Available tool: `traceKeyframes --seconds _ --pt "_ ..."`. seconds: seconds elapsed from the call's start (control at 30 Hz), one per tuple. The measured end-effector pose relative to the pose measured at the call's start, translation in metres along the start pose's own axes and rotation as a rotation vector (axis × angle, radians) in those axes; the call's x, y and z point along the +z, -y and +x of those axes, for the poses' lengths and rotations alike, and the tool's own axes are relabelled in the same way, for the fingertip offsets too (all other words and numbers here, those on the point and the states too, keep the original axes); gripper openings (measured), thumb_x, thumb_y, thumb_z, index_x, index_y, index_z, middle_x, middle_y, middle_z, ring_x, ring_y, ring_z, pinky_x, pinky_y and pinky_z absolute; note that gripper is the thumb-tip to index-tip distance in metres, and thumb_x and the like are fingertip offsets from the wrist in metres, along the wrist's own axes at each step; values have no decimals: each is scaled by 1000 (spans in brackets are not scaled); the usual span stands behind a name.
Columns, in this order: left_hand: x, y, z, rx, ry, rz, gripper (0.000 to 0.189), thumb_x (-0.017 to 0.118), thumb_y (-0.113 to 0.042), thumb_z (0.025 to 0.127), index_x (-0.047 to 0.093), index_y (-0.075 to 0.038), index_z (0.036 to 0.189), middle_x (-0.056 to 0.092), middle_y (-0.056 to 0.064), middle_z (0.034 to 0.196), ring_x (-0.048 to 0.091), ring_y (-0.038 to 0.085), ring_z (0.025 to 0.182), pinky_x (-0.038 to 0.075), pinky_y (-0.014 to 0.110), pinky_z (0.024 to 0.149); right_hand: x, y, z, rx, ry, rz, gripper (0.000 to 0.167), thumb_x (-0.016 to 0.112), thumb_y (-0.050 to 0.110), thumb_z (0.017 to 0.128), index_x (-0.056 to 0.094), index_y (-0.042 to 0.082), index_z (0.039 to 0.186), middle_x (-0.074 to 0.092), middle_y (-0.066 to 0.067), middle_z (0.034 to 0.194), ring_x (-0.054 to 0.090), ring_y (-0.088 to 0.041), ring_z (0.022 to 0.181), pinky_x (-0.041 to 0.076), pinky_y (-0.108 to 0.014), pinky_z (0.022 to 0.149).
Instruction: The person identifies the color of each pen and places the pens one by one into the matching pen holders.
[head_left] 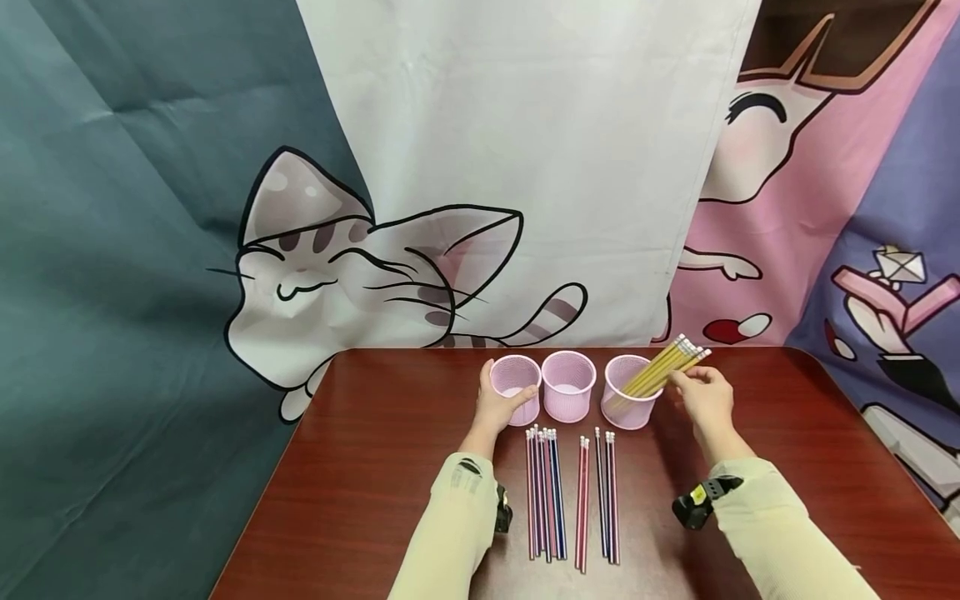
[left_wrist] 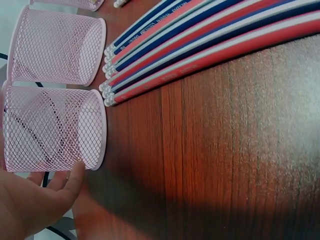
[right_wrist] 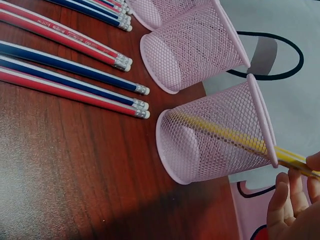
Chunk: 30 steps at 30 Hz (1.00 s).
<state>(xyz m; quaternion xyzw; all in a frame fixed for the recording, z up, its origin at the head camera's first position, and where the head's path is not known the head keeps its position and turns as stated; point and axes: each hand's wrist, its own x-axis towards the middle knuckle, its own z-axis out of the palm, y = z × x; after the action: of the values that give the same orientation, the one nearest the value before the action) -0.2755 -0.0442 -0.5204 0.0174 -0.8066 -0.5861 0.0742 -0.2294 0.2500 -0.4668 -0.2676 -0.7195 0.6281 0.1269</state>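
In the head view, pinches yellow pencils with the right hand, the nearer of the hands; has them at 10 o'clock from it, tilted along an 8-to-2 o'clock axis, with lower ends inside the right cup. Grips the left cup with the left hand. In the left wrist view, rests fingertips on that cup's mesh, with striped pencils on the counter at 2 o'clock (no yellow ones in sight). In the right wrist view, traces yellow through the mesh towards the base, but loses the eraser ends past the frame's edge.
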Motion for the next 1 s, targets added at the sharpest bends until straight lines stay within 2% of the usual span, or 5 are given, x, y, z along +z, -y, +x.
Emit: traceKeyframes --seconds 0.33,0.6,0.7,0.87,1.0 --pt "-8 -3 6 -12 102 82 98 85 -28 64 27 -15 141 49 21 128 49 34 113 38 45 95 -1 -7 2 42 3 44 22 66 22 85 56 5 96 55 9 64 54 -5 53 48 -20 49" --pt "-6 1 6 -25 92 92 101 82 -35 67 22 -14 145 39 22 137 43 34 121 35 46 99 5 -18 -7 -12 -15 87 28 71 27 81 50 9 86 53 10 56 55 -5 47 45 -20 43" --pt "-7 1 5 -39 87 79 99 80 -35 69 22 -15 146 40 21 137 43 34 121 35 46 99 11 -31 -18 -116 91 -93 22 68 22 84 55 4 80 52 6 53 54 -11 46 44 -23 44" --pt "-6 1 5 -13 99 52 95 81 -29 70 23 -13 144 43 21 135 46 34 118 36 46 98 21 -61 -33 -254 413 -472 23 66 21 84 62 1 74 54 0 56 49 -13 52 41 -27 49" --pt "-4 3 4 -24 113 42 94 81 -27 70 23 -13 143 44 21 133 47 33 116 36 45 97 27 -79 -39 -310 472 -656 25 71 26 80 62 7 67 54 2 57 47 -12 57 38 -28 55"
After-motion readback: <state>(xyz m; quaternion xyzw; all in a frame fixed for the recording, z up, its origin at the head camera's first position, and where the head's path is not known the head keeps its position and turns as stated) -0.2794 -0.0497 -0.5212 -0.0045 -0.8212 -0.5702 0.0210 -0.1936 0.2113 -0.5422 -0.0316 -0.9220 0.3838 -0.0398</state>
